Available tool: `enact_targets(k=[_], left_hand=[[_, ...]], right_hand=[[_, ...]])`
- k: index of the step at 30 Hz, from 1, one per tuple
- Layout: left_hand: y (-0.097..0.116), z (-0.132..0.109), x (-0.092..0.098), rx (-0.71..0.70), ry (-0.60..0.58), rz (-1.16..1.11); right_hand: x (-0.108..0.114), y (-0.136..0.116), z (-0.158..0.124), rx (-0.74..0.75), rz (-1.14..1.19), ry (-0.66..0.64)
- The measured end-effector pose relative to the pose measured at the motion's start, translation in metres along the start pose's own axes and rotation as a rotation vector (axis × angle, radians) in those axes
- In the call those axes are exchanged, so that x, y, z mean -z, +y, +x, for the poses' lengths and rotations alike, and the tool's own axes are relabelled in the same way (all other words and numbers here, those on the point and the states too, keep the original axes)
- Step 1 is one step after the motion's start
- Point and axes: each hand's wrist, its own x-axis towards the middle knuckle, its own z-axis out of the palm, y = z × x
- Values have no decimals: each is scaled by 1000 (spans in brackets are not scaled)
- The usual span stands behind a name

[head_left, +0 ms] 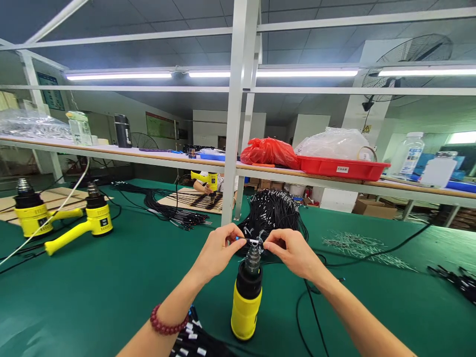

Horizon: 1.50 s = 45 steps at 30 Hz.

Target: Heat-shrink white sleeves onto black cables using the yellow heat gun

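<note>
A yellow and black heat gun [246,297] stands upright on the green table [111,287], nozzle pointing up. Just above the nozzle I hold a thin black cable with a white sleeve [251,241] stretched between both hands. My left hand [218,249] pinches its left end; a red bead bracelet [167,325] is on that wrist. My right hand [292,250] pinches the right end. Behind the hands lies a big bundle of black cables [275,210]. More finished cables with white sleeves [195,342] lie near my left forearm.
Two more yellow heat guns [84,223] [31,213] stand at the left. A white post [234,124] rises just behind my hands, under a shelf with a red tray [342,167] and red bag [269,151]. Another person's hands with a heat gun [206,183] work across the table. Loose white sleeves [357,245] lie at right.
</note>
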Motion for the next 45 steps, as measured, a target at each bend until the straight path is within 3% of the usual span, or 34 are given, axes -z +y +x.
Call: enact_targets(k=[11,19,25,33,45], left_hand=[[-1,0,1,-24,-15,110],[-2,-1,0,-24,-14,-9],[-1,0,1,16,-62,51],[-1,0,-1,16,-47,49],[1,-1,-1,-10,0,47]], right_hand=[[0,-3,-2,-4,-29,-40],[-2,-2,-1,-8,42,9],[-1,-1,-2,7,95,-6],[3,2,-4,41,-2,-51],[-1,5,2,-33,23,40]])
